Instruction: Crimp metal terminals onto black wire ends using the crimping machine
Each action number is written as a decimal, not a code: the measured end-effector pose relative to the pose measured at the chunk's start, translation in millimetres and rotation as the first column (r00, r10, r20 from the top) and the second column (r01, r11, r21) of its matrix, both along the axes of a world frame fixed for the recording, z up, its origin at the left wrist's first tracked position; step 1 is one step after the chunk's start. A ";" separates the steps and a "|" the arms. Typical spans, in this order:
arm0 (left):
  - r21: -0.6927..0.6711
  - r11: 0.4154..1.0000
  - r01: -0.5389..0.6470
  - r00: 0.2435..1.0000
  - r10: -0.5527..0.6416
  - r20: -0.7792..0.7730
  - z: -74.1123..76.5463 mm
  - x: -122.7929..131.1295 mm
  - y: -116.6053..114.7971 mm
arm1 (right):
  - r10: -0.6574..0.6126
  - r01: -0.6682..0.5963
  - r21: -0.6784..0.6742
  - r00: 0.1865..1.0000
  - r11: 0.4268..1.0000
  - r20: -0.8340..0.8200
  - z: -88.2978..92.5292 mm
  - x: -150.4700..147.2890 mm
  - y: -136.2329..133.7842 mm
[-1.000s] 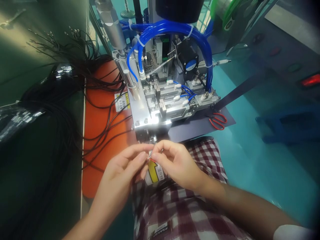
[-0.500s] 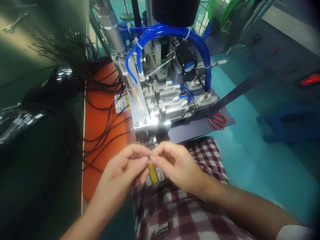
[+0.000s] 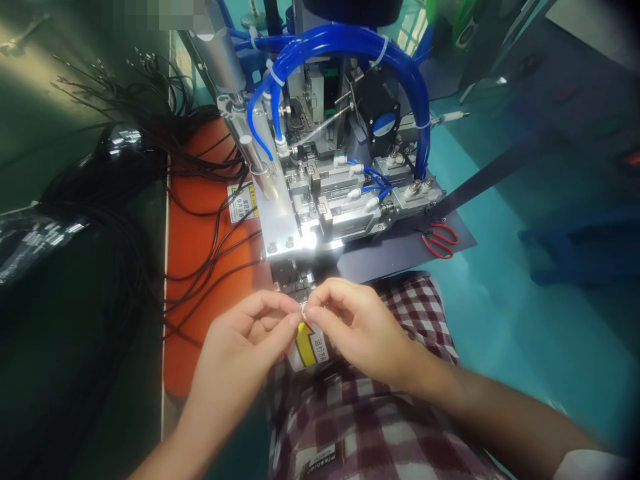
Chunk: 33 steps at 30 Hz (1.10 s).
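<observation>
Whitish and blurred, a tiny piece (image 3: 303, 315) sits between the fingertips of the left hand (image 3: 250, 337) and right hand (image 3: 363, 333), thumbs and forefingers pinched on it; a white, yellow-arrowed label (image 3: 307, 350) shows just below them.

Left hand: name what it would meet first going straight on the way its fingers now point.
The right hand, most likely: its fingertips are directly ahead, just past a tiny piece at the left hand's fingertips. Depth there is hard to judge.
</observation>
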<state>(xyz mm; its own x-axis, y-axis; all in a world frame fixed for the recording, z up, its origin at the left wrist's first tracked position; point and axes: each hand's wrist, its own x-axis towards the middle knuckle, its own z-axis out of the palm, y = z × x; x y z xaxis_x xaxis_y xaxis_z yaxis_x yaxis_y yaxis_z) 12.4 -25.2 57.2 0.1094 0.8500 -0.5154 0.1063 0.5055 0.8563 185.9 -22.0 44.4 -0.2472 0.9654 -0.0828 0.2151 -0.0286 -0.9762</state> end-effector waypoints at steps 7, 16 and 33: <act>0.061 0.998 -0.016 0.994 0.022 -0.103 0.8 3.1 1.1 | 0.007 -0.014 -0.116 0.998 0.993 -0.061 -3.3 3.2 6.4; 0.131 0.991 -0.010 0.977 0.037 -0.212 2.4 9.9 4.5 | -0.078 -0.008 -0.347 0.969 0.938 -0.235 -2.7 1.7 13.5; 0.093 0.996 -0.008 0.964 0.033 -0.266 -4.4 8.2 18.8 | -0.084 0.025 -0.339 0.984 0.940 -0.160 -16.4 10.1 21.9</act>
<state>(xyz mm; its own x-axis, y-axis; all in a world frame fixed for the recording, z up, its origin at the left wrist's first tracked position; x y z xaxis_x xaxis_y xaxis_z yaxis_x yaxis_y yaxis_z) 20.5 -6.5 52.8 -0.0395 0.8949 -0.4446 0.3272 0.4320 0.8404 196.0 -0.2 28.0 -0.2337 0.9013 -0.3648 0.0362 -0.3669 -0.9296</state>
